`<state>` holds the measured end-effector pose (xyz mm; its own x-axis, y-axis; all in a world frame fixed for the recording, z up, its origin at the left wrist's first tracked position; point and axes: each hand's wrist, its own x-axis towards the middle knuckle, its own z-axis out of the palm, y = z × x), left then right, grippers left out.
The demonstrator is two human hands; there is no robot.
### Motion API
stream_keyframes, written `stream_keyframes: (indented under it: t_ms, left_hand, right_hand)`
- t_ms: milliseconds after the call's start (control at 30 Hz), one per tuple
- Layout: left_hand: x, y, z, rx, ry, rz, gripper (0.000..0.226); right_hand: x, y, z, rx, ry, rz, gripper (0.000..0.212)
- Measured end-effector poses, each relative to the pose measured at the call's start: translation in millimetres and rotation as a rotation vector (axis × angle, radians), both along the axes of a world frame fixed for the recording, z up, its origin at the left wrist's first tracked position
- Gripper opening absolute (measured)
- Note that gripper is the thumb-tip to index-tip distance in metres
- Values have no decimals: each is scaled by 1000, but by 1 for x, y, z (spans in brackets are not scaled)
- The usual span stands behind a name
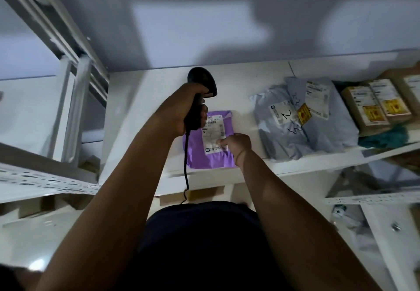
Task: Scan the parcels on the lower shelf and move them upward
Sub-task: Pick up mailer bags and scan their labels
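1. At the front edge of the white shelf [159,100], the right hand [238,144] has curled fingertips on the label [213,131] of the purple parcel [204,156]. I cannot tell whether it is pinching or only pressing.
2. Just beyond, the left hand [181,111] is wrapped tight round the handle of the scanner [203,81], near the parcel's far end.
3. Further right on the same shelf lie grey bags [318,136] and brown boxes [372,109].
4. My reading is that the purple parcel is at its scan and not yet lifted, so most of the job remains.

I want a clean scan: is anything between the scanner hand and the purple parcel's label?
No separate object. The left hand holds the scanner over the purple parcel on the shelf; only the right hand's fingers touch the label's lower right corner.
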<state>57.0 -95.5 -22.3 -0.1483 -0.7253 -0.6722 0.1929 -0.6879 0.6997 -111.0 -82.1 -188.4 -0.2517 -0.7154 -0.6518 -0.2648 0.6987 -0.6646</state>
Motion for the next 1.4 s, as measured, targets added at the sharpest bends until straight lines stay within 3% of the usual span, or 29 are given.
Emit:
stream_keyframes:
  t_ms: [133, 467, 1000, 1133, 1200, 1267, 1400]
  left_hand:
    - [-3, 3, 8, 26, 5, -14, 19]
    - [-7, 11, 12, 27, -34, -12, 21]
    - [-4, 13, 6, 16, -64, 13, 23]
    - [5, 8, -22, -125, -413, 7, 23]
    - [11, 10, -38, -173, -586, -37, 43]
    - [18, 16, -57, -153, -680, -81, 54]
    - [32, 26, -93, -127, -815, -126, 54]
  right_hand:
    - [-2, 0, 2, 10, -23, -20, 16]
    - [-1, 3, -2, -20, -71, -115, 25]
    - [0, 6, 3, -25, -77, -66, 17]
    - [1, 1, 5, 12, -81, -62, 23]
    - [-1, -3, 6, 61, -79, -30, 32]
    - [-1, -2, 9, 64, -100, -45, 36]
    - [-2, 0, 10, 61, -143, -88, 23]
